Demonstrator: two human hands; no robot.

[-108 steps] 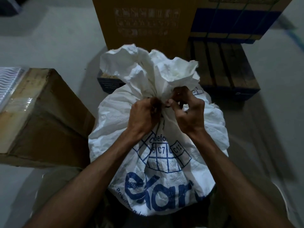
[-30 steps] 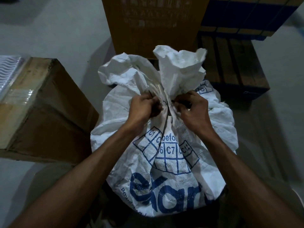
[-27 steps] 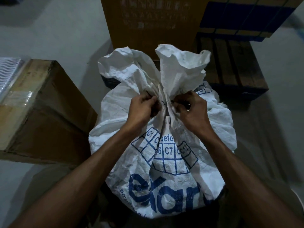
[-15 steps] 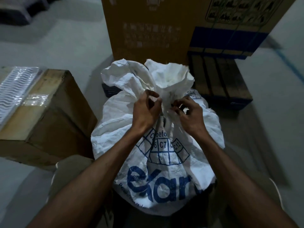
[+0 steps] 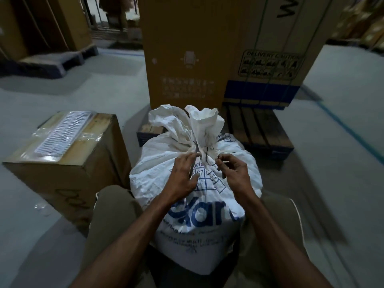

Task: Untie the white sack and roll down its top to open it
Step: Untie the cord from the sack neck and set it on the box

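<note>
Pinched between your right hand's (image 5: pixel 233 173) thumb and forefinger is the free end of a thin dark cord (image 5: pixel 207 157), which loops up from there to the gathered neck of the white sack (image 5: pixel 193 196); the other fingers of that hand curl loosely. Your left hand (image 5: pixel 182 175) is spread open with the fingers extended, the fingertips at the neck of the sack, close by a second dark strand; whether they touch that strand you cannot tell from this view.

Behind the sack stands a tall cardboard carton (image 5: pixel 207 48) with a blue band near its foot, resting on a wooden pallet (image 5: pixel 257 129). To your left, a lower cardboard box (image 5: pixel 68 163) sits on the grey floor (image 5: pixel 332 163), with a clear packet of white wavy pieces (image 5: pixel 64 134) lying on its top.

The sack stands upright between your knees, bulging and printed in blue lettering. Its neck is bunched tight, and the crumpled top flares upward above the cord, not yet rolled down.
</note>
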